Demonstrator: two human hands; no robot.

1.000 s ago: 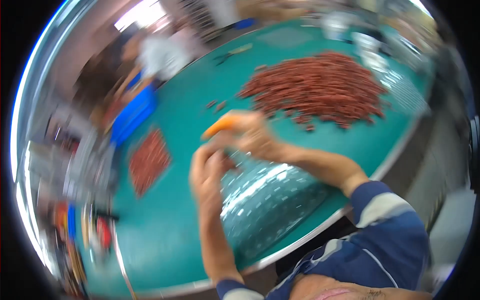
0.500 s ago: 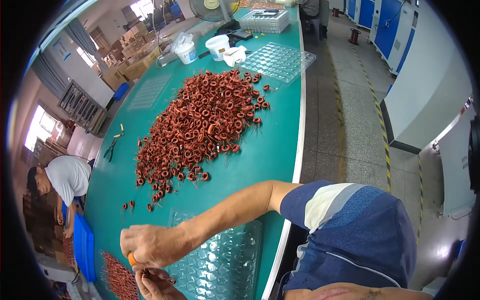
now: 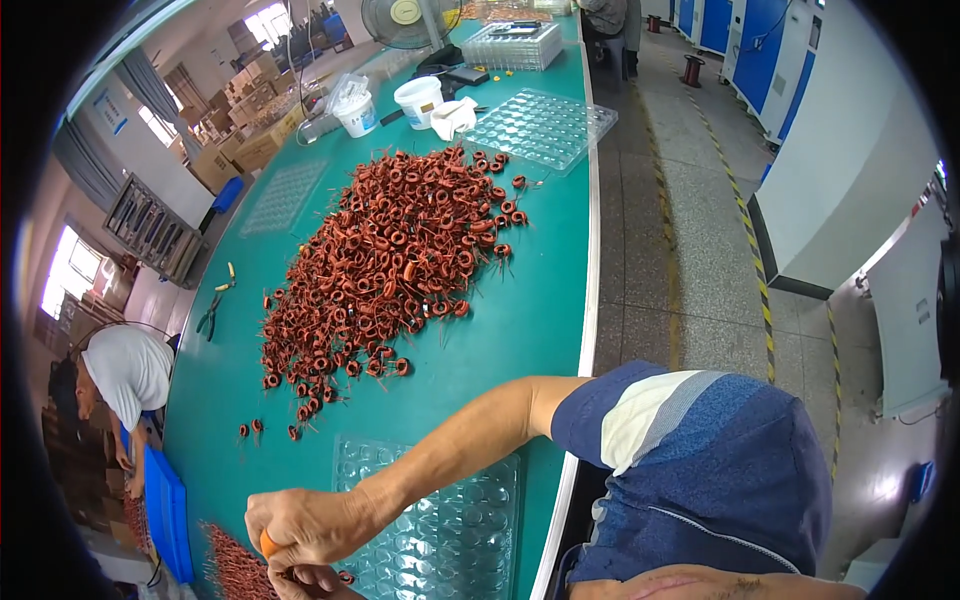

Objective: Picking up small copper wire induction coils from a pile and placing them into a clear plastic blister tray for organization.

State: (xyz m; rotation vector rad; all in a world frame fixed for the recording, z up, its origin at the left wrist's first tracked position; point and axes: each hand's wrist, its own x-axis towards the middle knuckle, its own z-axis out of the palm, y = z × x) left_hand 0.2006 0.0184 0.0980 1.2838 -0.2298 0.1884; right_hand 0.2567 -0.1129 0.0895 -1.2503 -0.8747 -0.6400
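Note:
My right hand [image 3: 308, 527], an orange band on one finger, reaches in from the right over the near left of the bench with its fingers closed in a pinch. What they pinch is hidden. Just below it, partly cut off by the lower edge, my left hand [image 3: 312, 580] is closed too. A small red-brown wire-wound ring coil [image 3: 346, 577] shows at its fingers. Beneath my right forearm lies a clear plastic blister tray [image 3: 450, 535] with round pockets. Farther up, a big heap of the same ring coils [image 3: 385, 270] with wire leads covers the green bench [image 3: 500, 400].
Upright coils [image 3: 232, 565] stand packed at lower left, beside a blue bin [image 3: 168, 515] and a co-worker [image 3: 128, 375] bending over. Pliers [image 3: 210, 315] lie left of the heap. White tubs [image 3: 418, 100], a cloth [image 3: 455, 118], another clear tray [image 3: 540, 130] and a fan [image 3: 405, 20] are farther back.
Both my hands have dropped lower in the picture and moved closer together, the left one now more hidden. The co-worker has bent farther down. The whole view has shifted slightly.

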